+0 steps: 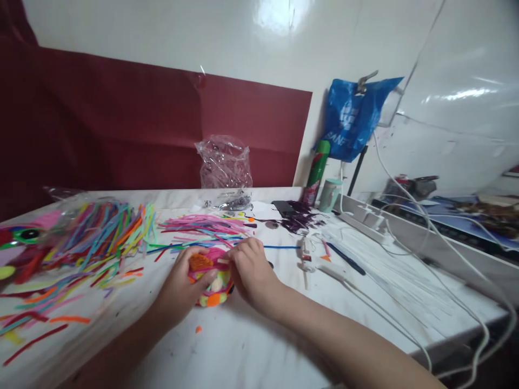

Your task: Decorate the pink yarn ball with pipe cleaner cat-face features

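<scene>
Low over the white table, a small round craft piece (214,299) is covered in fuzzy pink, orange, yellow and pale green bits that look like pom-poms and pipe cleaners. My left hand (184,283) grips its left side, the thumb lying across the front. Against its upper right edge, my right hand (253,273) has its fingers bent and pressed together. Those fingertips are partly hidden, and whatever they pinch is too small to make out. An orange fuzzy patch shows beside my left fingers.
Many coloured pipe cleaners (97,232) cover the left side, with pink ones (203,222) behind my hands. On the right are a white glue gun (324,267) with a cord, purple shreds (302,216), a green spray can (317,173) and a power strip (367,221).
</scene>
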{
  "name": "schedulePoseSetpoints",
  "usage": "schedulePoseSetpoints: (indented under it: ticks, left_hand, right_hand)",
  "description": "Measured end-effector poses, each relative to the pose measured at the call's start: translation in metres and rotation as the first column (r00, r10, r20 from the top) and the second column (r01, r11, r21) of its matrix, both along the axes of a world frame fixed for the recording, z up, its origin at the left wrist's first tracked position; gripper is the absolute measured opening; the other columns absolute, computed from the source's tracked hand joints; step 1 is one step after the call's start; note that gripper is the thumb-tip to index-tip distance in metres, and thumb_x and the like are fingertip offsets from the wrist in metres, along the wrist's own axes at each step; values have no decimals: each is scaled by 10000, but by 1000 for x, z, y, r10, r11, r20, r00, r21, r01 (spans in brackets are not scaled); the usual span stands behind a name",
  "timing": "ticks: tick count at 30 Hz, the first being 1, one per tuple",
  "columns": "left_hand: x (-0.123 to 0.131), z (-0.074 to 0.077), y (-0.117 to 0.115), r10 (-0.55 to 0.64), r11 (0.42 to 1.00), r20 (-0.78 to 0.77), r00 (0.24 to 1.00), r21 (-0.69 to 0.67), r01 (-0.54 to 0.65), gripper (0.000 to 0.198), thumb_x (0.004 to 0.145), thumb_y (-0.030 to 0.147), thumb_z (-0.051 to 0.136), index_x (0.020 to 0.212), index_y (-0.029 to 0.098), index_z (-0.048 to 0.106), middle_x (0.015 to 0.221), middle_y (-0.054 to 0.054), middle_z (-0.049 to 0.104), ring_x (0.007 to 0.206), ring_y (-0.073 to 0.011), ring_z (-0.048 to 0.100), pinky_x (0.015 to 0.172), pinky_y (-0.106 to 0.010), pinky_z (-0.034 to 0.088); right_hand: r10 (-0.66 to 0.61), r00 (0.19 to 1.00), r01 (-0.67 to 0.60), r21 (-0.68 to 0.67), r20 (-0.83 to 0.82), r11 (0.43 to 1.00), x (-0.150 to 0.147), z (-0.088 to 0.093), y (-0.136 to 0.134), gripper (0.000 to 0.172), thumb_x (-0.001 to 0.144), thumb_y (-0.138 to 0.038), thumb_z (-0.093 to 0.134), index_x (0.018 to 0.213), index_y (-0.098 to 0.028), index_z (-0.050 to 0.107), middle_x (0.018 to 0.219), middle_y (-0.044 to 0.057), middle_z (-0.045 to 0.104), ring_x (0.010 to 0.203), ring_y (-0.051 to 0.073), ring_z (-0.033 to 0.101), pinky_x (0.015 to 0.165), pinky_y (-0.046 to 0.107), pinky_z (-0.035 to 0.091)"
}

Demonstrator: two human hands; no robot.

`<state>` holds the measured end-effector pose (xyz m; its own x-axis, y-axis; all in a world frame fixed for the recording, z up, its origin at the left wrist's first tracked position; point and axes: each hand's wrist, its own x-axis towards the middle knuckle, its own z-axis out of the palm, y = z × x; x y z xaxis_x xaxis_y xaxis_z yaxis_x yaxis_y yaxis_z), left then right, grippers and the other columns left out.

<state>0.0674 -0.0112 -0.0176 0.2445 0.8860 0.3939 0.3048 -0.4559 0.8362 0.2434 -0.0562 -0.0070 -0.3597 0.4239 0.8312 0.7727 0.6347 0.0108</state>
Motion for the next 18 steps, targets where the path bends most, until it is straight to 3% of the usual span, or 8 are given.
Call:
schedulePoseSetpoints:
  ticks: [3,6,10,13,16,18]
  left_hand:
    - [1,3,-5,8,995,9,1000,-101,-7,464,649,392,672,1042,199,518,1033,-79,625,923,-276,624,796,-423,506]
    - [2,5,-10,-44,978,60,997,-200,55,605,585,350,758,1099,208,472,1036,-77,646,884,-268,652,718,-385,537]
    - [-1,3,-2,-11,950,208,978,-302,75,585,597,326,775,1093,208,488,1039,-66,669,925,-245,656,766,-349,538]
    - [-6,-3,11,19,911,407,913,-382,151,531,640,329,750,1090,204,496,963,-40,688,806,-200,672,732,-329,538]
    - [-11,-8,20,53,901,505,862,-397,178,482,646,326,743,1040,183,506,953,-45,683,783,-186,665,729,-324,528]
    - [-12,-8,21,57,914,481,875,-377,148,484,648,314,739,1050,186,502,980,-51,676,826,-199,660,750,-339,522]
  right_hand:
    - [-48,963,21,-103,-267,994,14,8,5,143,862,-142,410,932,-191,524,858,83,595,822,222,515,750,369,404]
    - [-163,855,67,-207,-492,976,38,11,21,145,857,-216,399,921,-193,527,881,92,596,856,227,543,778,374,423]
    - [-260,784,42,-369,-564,928,64,-3,49,126,784,-233,433,824,-185,542,760,67,613,704,214,568,662,352,443]
    - [-280,777,-38,-485,-564,874,65,-17,58,118,722,-231,461,758,-188,565,641,25,604,568,180,544,568,308,423]
    - [-280,774,-90,-535,-569,840,59,-22,54,147,711,-253,481,777,-190,597,693,33,633,614,182,561,606,309,422]
    - [-284,765,-101,-543,-578,834,57,-21,50,171,717,-277,493,806,-190,610,778,53,648,696,198,571,661,324,422]
